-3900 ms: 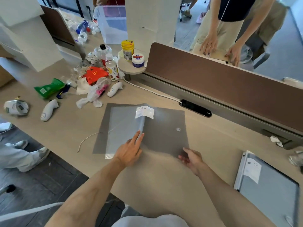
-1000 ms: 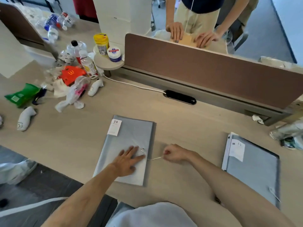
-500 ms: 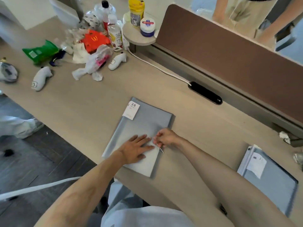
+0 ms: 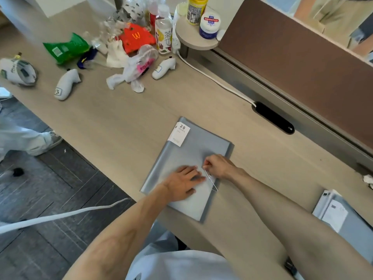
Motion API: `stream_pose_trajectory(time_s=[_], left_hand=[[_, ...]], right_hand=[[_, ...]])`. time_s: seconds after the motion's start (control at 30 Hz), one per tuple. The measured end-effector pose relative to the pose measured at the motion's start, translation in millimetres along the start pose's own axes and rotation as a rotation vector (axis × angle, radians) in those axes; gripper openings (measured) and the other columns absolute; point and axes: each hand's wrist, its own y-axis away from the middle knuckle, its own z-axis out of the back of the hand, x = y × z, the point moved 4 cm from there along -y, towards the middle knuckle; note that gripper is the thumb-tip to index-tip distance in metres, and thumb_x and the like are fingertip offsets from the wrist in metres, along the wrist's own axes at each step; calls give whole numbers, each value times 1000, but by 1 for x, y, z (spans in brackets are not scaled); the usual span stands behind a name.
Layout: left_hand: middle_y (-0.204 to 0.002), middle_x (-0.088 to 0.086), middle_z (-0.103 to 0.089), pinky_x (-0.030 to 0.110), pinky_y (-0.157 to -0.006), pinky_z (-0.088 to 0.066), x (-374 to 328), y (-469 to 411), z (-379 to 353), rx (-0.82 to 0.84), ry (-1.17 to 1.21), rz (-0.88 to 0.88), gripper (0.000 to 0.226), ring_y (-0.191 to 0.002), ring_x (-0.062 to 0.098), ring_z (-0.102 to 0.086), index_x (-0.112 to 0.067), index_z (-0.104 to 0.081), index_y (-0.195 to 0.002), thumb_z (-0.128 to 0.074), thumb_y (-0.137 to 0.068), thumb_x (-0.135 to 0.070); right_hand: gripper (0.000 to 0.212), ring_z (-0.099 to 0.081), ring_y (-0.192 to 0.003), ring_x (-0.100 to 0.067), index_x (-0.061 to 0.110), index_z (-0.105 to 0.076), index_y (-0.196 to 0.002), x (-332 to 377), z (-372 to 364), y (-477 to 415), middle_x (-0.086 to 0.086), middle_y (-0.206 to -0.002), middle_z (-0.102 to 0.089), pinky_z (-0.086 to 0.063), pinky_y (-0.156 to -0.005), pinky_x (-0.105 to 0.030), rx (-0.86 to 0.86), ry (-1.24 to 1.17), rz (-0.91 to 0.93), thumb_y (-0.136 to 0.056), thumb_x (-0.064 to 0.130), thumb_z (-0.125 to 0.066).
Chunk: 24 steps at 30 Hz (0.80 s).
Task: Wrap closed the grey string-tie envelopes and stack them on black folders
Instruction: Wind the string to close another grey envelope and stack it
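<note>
- Right under my hands, the grey envelope [image 4: 191,154] lies flat near the front edge of the surface [image 4: 121,122], long axis running away up-right.
- My left hand [image 4: 184,182] is spread flat on it, pinning it.
- My right hand [image 4: 219,165] pinches the string [image 4: 211,179], nearest the tie point, so I judge it winds next.

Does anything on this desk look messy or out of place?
Yes. The far left of the desk holds a loose heap of litter: a crumpled green bag, a red carton, scrunched plastic wrappers. The grey envelope lies flat but skewed to the desk edge.
</note>
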Motion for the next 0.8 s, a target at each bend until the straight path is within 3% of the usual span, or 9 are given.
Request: stream_pose_trajectory(time_s=[0.13,0.37,0.47,0.57,0.8], left_hand=[[-117,-1,-66,36,-98,-49,-2,-3,5,-38,46,26,52,-114,25,-61,-24,-56,-128,-40,-81,-39],[-109,4,-63,36,-95,-51,-2,-10,7,-64,72,90,53,-104,27,-62,-18,-52,-127,-45,-78,-36],[-104,5,-61,36,-90,-52,-3,-14,8,-79,59,109,52,-96,27,-61,-17,-53,-126,-46,-78,-35],[-103,4,-61,34,-86,-53,-4,-16,9,-75,34,107,53,-93,26,-62,-19,-55,-125,-44,-77,-36],[-109,5,-63,34,-91,-54,-11,-14,8,-66,23,119,56,-102,26,-63,-17,-54,-128,-43,-76,-36]], right_hand=[[13,-61,-107,-20,21,-68,-91,-6,3,1,-1,-111,-66,-47,-84,-30,-45,45,40,-89,25,-56],[15,-59,-108,-21,18,-66,-93,-19,4,5,-2,-111,-65,-47,-83,-31,-120,46,19,-89,31,-58],[16,-57,-108,-22,16,-64,-94,-31,2,7,-4,-110,-62,-39,-80,-25,-141,30,4,-89,30,-59],[13,-58,-102,-22,18,-62,-88,-45,2,18,-3,-105,-60,-46,-83,-33,-176,15,0,-88,31,-60],[10,-58,-97,-22,17,-62,-93,-55,-26,55,-2,-101,-58,-46,-77,-33,-228,17,202,-88,22,-55]])
